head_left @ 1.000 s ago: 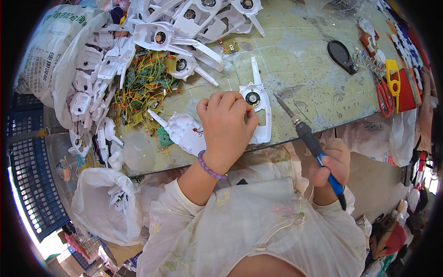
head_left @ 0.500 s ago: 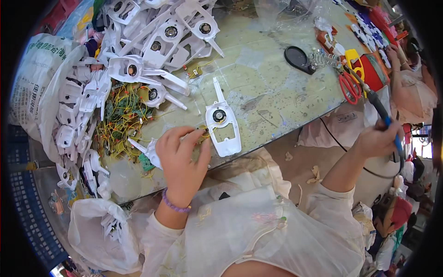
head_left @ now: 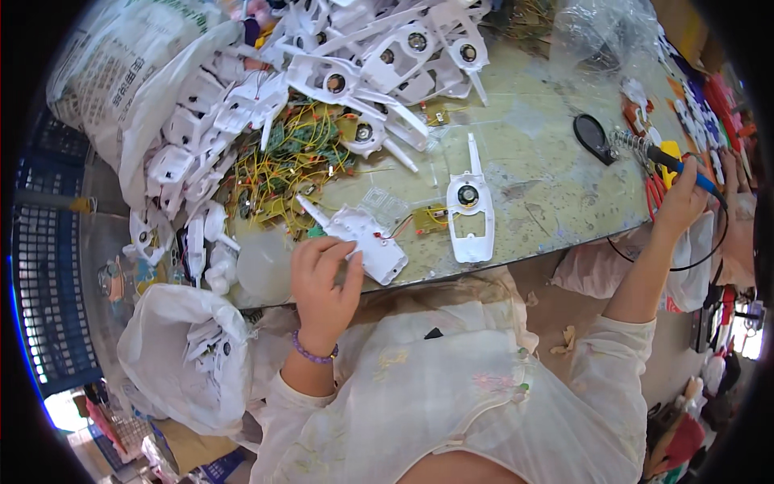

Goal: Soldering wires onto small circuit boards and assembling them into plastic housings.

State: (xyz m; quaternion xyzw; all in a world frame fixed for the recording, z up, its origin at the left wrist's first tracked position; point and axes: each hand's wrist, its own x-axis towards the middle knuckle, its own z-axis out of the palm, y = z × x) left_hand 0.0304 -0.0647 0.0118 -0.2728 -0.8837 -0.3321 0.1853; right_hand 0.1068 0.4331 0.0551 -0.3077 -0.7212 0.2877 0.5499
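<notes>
My right hand (head_left: 684, 198) grips a soldering iron (head_left: 706, 185) by its blue handle, at the right, with its front end at the metal spring coil (head_left: 633, 143). My left hand (head_left: 325, 278) has its fingers bent and apart, its fingertips at the near left side of a white plastic shell half (head_left: 369, 246). Whether they touch it I cannot tell. Red and dark wires run from that shell to a small circuit board (head_left: 430, 220). Beside the board lies a white shell with a round speaker (head_left: 470, 211), its narrow end pointing away from me.
White shells (head_left: 411, 52) heap up at the back, by a tangle of wired circuit boards (head_left: 282, 165). A white sack (head_left: 133, 73) stands far left, and an open white bag (head_left: 181, 355) hangs near left. A black round-ended object (head_left: 592, 137) and red scissors (head_left: 654, 194) lie right.
The view has shifted, so the table sits further right. My right hand has brought the iron to the coil. My left hand is now at the shell half, away from the speaker shell.
</notes>
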